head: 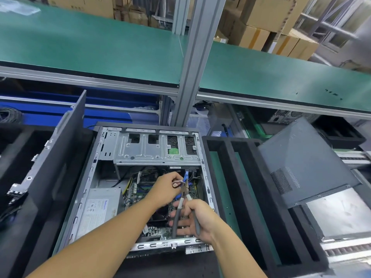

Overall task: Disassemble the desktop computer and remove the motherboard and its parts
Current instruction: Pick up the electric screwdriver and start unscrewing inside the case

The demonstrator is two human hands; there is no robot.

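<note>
Open desktop case (96,177) lies on its side on the bench, open face up. Its long axis runs from near us away toward the shelf upright; drive-cage end is the far end. Silver drive cage (156,149) spans the far end of the case. Power supply (100,209) sits in the near-left corner, label facing up. Motherboard (140,189) lies flat in the case floor, right of the power supply, mostly hidden under our arms.

Our left hand (162,189) is over the middle of the board, fingers pinched closed on a small dark-reddish part (176,185) with thin wires attached; we cannot tell what the part is. Our right hand (197,219) is wrapped around the grey handles of a pair of pliers (183,199). Pliers' long axis runs near-to-far, tip pointing away from us and slightly left. Tip meets the wires right beside the pinched part; whether the jaws are clamped shut we cannot tell. A blue cable (187,175) rises just behind the plier tip toward the drive cage.

Removed side panel (301,157) leans to the right of the case. Black foam tray (230,177) sits between case and panel. Another dark panel (60,147) stands tilted on the left, touching the case edge.
</note>
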